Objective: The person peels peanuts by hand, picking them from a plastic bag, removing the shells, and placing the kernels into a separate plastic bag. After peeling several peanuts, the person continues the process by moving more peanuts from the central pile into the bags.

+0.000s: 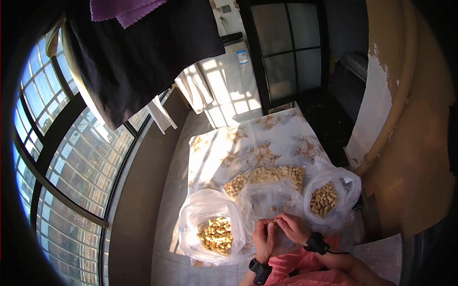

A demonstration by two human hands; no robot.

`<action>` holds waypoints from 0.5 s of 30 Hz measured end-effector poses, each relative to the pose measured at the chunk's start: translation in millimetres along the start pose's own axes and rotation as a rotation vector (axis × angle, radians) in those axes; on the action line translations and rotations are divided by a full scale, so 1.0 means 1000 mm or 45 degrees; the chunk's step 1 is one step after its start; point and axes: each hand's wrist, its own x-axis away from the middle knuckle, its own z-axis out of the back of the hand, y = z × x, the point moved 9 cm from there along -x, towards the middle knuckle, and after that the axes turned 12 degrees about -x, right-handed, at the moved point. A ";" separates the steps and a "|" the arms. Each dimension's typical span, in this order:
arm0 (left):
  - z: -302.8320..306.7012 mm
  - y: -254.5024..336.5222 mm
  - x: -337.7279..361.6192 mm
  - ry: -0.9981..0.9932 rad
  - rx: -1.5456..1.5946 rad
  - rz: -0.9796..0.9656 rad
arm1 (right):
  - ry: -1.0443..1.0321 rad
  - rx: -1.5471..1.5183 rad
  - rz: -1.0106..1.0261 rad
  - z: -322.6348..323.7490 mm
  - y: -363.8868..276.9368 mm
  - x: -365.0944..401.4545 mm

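My left hand and my right hand meet at the table's near edge, fingertips pinched together. Between them is a small tan piece that looks like a peanut, mostly covered by the fingers. Just beyond my hands lies an open clear plastic bag with a small bit in it. To the left, a white plastic bag stands open around a pile of unshelled peanuts. On the right, another open plastic bag holds more peanuts. Behind the middle bag rests a full clear bag of peanuts.
A flower-patterned cloth covers the table. Dark clothing hangs at upper left, near the barred window. A white appliance and a glass-paned door stand at the back. A pipe runs along the right wall.
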 end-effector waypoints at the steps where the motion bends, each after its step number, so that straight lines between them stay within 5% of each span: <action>1: 0.000 0.000 0.000 0.000 -0.001 0.000 | -0.001 0.004 -0.002 0.000 0.000 0.000; 15: -0.002 -0.002 0.000 -0.016 0.013 0.016 | 0.002 0.018 -0.008 0.000 -0.001 0.000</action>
